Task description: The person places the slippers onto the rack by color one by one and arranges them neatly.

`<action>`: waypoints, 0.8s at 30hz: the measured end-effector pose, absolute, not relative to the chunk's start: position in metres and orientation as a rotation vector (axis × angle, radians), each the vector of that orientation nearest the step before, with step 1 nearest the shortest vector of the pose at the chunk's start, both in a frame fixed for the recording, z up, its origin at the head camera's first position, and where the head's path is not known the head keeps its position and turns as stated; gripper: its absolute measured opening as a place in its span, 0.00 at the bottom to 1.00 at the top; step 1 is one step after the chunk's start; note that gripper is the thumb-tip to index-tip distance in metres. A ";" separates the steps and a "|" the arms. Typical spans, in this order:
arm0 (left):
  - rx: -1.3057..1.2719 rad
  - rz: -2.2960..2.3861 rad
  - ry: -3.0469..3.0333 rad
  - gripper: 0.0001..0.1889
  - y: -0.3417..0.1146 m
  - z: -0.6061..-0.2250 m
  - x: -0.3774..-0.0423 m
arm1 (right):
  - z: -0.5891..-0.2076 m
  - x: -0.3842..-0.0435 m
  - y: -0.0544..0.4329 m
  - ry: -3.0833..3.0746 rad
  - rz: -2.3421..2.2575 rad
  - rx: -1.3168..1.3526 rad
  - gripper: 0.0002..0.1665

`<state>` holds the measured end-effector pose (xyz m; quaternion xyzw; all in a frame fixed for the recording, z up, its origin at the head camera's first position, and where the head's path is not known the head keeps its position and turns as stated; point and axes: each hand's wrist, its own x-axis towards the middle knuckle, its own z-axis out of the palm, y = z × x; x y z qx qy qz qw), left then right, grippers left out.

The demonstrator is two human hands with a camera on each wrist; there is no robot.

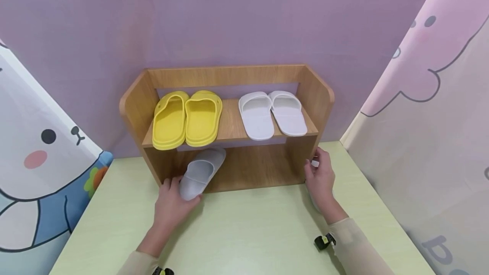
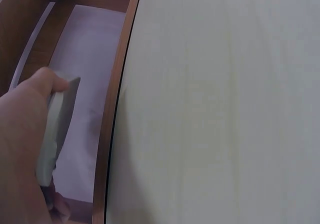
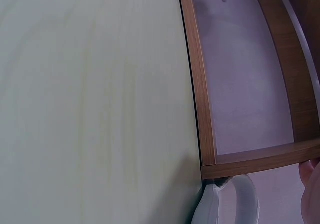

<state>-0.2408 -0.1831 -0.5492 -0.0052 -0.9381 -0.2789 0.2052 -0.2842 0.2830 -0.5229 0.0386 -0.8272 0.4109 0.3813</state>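
Note:
In the head view my left hand [image 1: 173,203] grips a grey slipper [image 1: 196,173] by one end, at the left of the lower shelf. The slipper is tilted and overlaps the shelf's front edge. In the left wrist view the thumb [image 2: 47,81] lies on the slipper's [image 2: 57,124] upper edge, with fingertips below. My right hand [image 1: 321,177] is at the outer right side of the wooden shoe rack [image 1: 225,75], its fingers loosely bent by the side panel. Below it, a light grey slipper [image 3: 245,199] stands beside the rack, mostly hidden by the hand in the head view.
Yellow clogs [image 1: 202,118] stand at the left of the upper shelf. White slippers [image 1: 256,116] stand at its right. The rack rests on a pale green table [image 1: 248,232] against a purple backdrop, with printed cloth on both sides.

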 end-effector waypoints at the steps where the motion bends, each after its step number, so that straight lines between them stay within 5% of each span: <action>1: 0.007 -0.780 -2.620 0.45 -0.181 -0.548 -0.241 | -0.523 -0.284 0.283 -2.112 1.047 0.099 0.28; 24: 0.170 -0.648 -2.574 0.45 -0.154 -0.544 -0.253 | -0.521 -0.284 0.283 -2.125 1.077 0.080 0.28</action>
